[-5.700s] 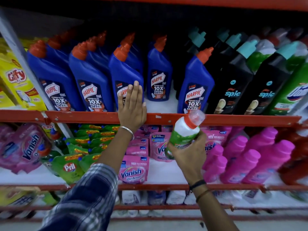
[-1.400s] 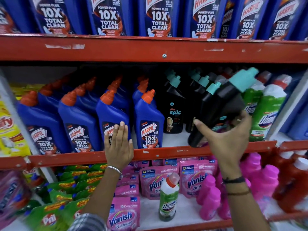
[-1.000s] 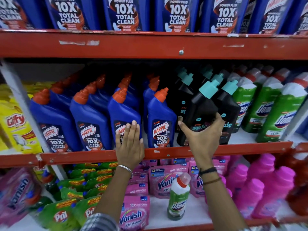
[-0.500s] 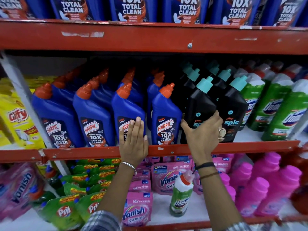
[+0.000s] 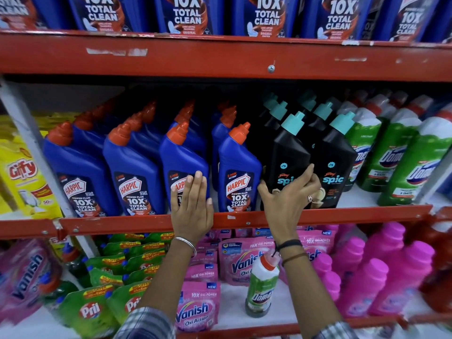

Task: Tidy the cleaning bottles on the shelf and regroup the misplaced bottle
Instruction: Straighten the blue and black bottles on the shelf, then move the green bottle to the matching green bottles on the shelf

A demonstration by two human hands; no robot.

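Spanning the frame, a red shelf rail point(image 5: 122, 223) carries three brand blocks side by side: blue Harpic bottles point(image 5: 133, 172) on the left, black Spic bottles point(image 5: 335, 167) in the middle and green Domex bottles point(image 5: 391, 165) on the right. At the seam between blue and black, a person's right hand point(image 5: 289, 201) wraps the front black Spic bottle point(image 5: 287, 155), thumb on its left edge and fingers curled round its right side, apparently squaring it into its row. The left hand point(image 5: 193, 209) lies flat against a front Harpic bottle point(image 5: 182, 165), fingers straight and pressed together, seemingly steadying the line. One shelf down, the misplaced Domex bottle point(image 5: 261, 287) stands upright and untouched among pink Vanish pouches point(image 5: 198, 307), just beside the right forearm. Regrouping it looks like the step left: that would call for freeing the right hand, gripping the green bottle and lifting it to the Domex block above.
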